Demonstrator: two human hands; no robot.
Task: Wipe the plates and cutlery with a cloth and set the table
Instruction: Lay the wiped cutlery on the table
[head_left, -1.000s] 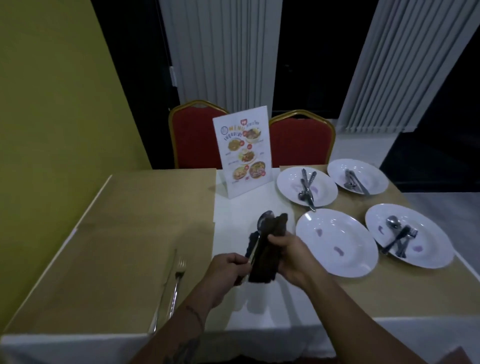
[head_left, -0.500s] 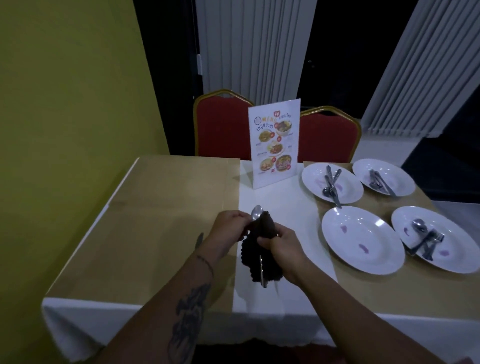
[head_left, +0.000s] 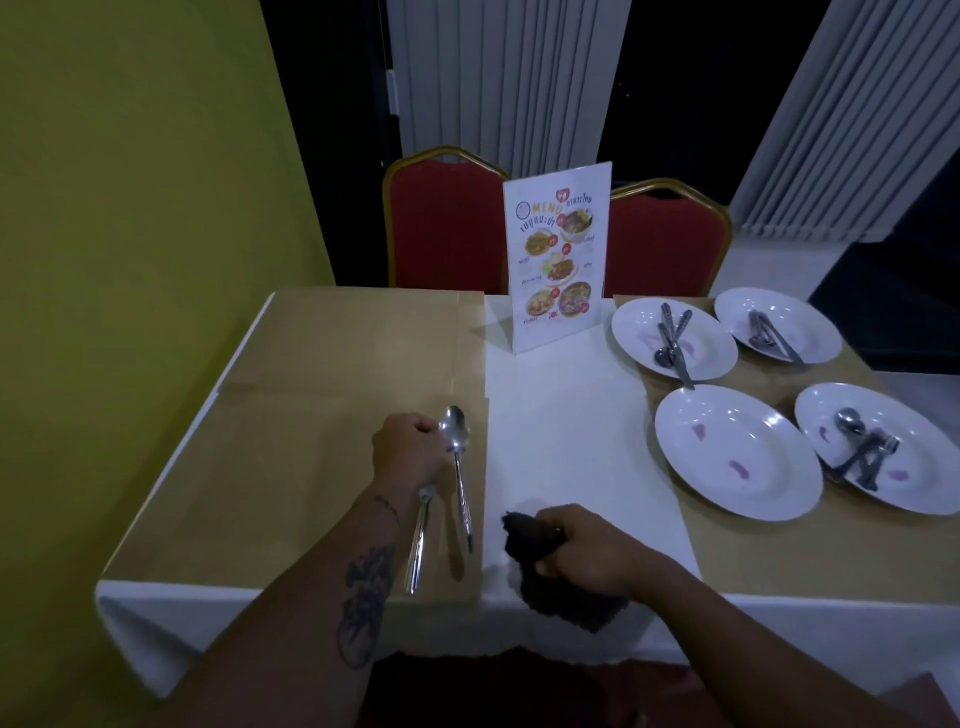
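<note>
Two hands work near the desk's (head_left: 337, 364) front edge: the left hand (head_left: 410, 449) pinches a spoon (head_left: 457, 441) by its neck, just beside a fork (head_left: 418, 540) lying flat; the right hand (head_left: 587, 545) grips a dark cloth (head_left: 566, 603); four white plates (head_left: 737, 452) sit farther right, three bearing cutlery (head_left: 672, 343).

Menu stand (head_left: 558, 254) sits back-middle on the surface (head_left: 337, 364), with two chairs (head_left: 441, 223) right behind it. Four plates are bunched on the right in two rows: back left plate (head_left: 639, 322), back right plate (head_left: 810, 322) and near right plate (head_left: 930, 457) have cutlery (head_left: 672, 343) in them, and the near left plate (head_left: 753, 426) sits in front. Near the front, the left hand (head_left: 410, 447) has a spoon (head_left: 457, 457) just right of a utensil (head_left: 418, 540) lying flat. Right of those, the right hand (head_left: 587, 551) has the cloth (head_left: 550, 577) at the front edge.
</note>
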